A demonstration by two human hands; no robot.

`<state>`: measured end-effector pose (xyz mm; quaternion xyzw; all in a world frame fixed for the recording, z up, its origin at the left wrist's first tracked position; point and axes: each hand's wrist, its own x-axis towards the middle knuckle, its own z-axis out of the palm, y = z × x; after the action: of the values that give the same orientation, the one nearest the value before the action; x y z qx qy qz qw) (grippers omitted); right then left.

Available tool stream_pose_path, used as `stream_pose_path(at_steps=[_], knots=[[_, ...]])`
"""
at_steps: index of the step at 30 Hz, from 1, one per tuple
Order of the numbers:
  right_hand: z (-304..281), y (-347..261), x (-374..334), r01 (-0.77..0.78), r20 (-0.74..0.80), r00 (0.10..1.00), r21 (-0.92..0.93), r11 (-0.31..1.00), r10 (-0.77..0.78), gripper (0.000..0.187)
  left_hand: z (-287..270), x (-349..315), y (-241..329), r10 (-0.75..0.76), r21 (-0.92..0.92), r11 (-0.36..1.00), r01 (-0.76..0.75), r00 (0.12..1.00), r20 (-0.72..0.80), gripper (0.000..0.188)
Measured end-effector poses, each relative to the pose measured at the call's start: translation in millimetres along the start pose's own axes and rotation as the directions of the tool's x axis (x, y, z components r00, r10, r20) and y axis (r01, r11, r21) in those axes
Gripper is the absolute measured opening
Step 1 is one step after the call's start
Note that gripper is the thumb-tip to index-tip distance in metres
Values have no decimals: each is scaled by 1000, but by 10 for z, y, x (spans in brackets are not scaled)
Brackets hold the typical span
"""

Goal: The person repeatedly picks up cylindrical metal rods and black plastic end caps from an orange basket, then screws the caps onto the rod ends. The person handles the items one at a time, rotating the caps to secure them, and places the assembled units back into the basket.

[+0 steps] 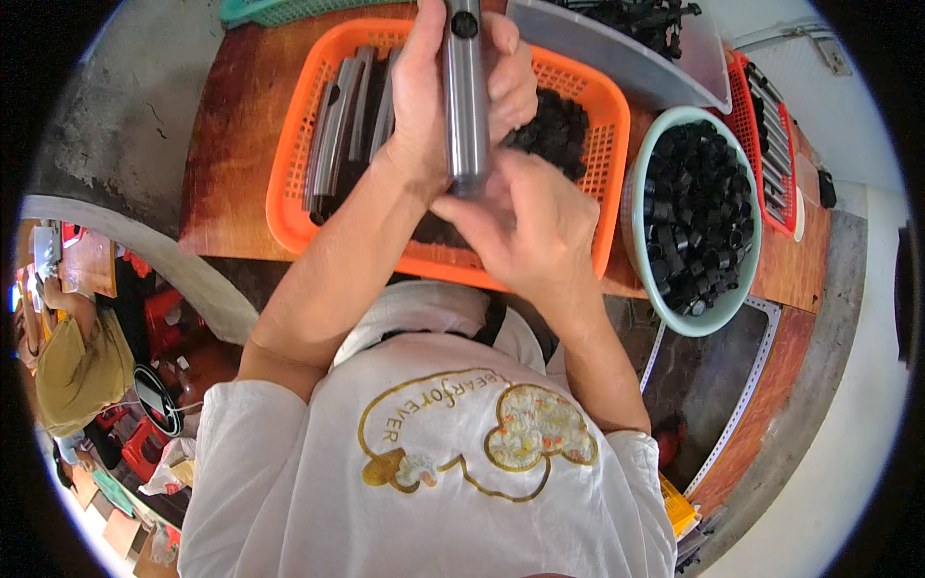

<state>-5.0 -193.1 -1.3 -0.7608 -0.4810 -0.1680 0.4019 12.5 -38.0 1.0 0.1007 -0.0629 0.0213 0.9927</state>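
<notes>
My left hand (414,106) is wrapped around a shiny metal tube (466,120), held upright in the picture above an orange basket. A round dark hole shows near the tube's upper end. At its lower end sits a dark piece that looks like a black plastic cap (468,183), partly hidden and smeared by motion. My right hand (540,217) has its thumb and fingers closed in at that end. Below my hands, the orange basket (289,207) contains several metal tubes (332,144) on the left and a heap of small black plastic parts (559,125) on the right.
A pale green bowl (636,231) full of black plastic pieces stands at the table's right. Behind are a translucent bin (617,58) with black parts and a red basket (740,106) of tubes. A green basket (279,10) lies far left. Another person (87,366) sits at left.
</notes>
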Motion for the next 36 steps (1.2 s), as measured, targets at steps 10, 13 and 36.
stream_pose_path(at_steps=[10, 13, 36], knots=[[45, 35, -32, -143, -93, 986, -9, 990, 142, 37, -122, 39, -28, 243, 245, 953, -175, 929, -281, 52], [19, 33, -32, -175, -58, 983, -58, 983, 172, 38, -123, 42, -43, 326, 352, 912, -211, 893, -310, 49], [-25, 43, 33, -43, 64, 996, -198, 979, 56, 37, -63, 6, -80, 526, 570, 778, -265, 771, -359, 36]])
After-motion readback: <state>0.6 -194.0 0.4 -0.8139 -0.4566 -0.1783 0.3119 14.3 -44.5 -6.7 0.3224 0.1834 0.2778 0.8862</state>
